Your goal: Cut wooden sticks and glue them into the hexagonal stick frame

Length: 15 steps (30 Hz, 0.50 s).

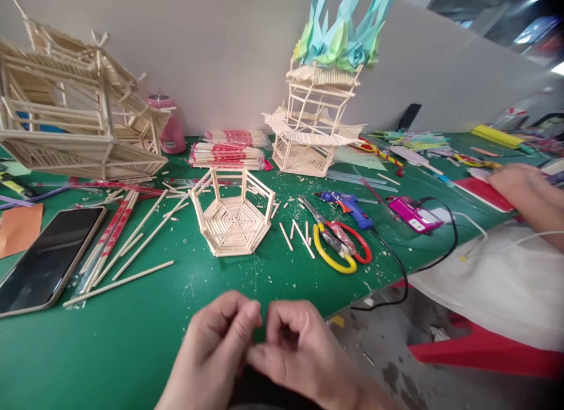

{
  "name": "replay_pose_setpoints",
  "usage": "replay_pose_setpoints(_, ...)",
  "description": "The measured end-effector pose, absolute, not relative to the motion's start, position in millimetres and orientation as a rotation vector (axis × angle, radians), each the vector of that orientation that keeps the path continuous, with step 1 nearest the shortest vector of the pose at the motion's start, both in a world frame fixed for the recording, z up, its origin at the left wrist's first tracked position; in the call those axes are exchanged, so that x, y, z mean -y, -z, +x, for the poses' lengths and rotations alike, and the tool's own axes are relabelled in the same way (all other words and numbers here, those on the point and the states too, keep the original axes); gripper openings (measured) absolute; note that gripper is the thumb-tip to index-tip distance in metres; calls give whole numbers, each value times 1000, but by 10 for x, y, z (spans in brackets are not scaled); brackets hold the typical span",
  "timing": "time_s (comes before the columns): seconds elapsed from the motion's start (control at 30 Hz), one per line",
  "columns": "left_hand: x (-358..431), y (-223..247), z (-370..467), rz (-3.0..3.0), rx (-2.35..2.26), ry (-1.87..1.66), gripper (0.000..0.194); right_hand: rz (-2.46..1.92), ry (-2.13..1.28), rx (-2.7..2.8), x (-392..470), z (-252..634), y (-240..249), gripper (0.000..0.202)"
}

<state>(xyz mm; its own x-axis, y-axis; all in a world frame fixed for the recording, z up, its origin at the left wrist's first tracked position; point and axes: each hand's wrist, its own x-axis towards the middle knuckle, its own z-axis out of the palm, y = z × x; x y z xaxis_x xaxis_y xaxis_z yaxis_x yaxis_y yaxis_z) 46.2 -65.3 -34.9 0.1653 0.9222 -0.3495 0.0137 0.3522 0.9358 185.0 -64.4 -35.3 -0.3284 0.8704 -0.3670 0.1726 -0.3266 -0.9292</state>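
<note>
My left hand is closed at the table's near edge, its thumb pressed against the curled fingers. Close beside it, my right hand is curled too, thumb against fingertips. Anything between the fingers of either hand is hidden or too small to make out. Beyond them stands a small open frame of wooden sticks with a many-sided slatted base and short posts. Short cut sticks lie right of it. Scissors with red and yellow handles rest beside a blue hot glue gun.
Left are a phone, loose long sticks and a large stick house. Behind stand stick bundles, a pink bottle and a stick tower. A pink power box trails black cable. Another person's arm reaches in at right.
</note>
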Motion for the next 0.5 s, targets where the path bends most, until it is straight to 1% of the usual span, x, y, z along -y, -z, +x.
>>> replay_pose_setpoints(0.1,652,348,430,925,-1265,-929,44,-1272,-1636,1379,523,1847,257,34)
replay_pose_setpoints(0.2,684,339,401,990,-1282,-963,47,-1248,-1615,1365,510,1836,250,33)
replay_pose_setpoints(0.27,702,316,381,1105,-1256,-976,42,-1252,-1616,1373,522,1826,261,33)
replay_pose_setpoints(0.4,704,304,350,1404,-1086,-896,23,-1310,-1677,1435,539,1819,284,33)
replay_pose_setpoints(0.5,705,369,343,1446,-970,-841,26,-1423,-1710,1544,576,1840,300,27)
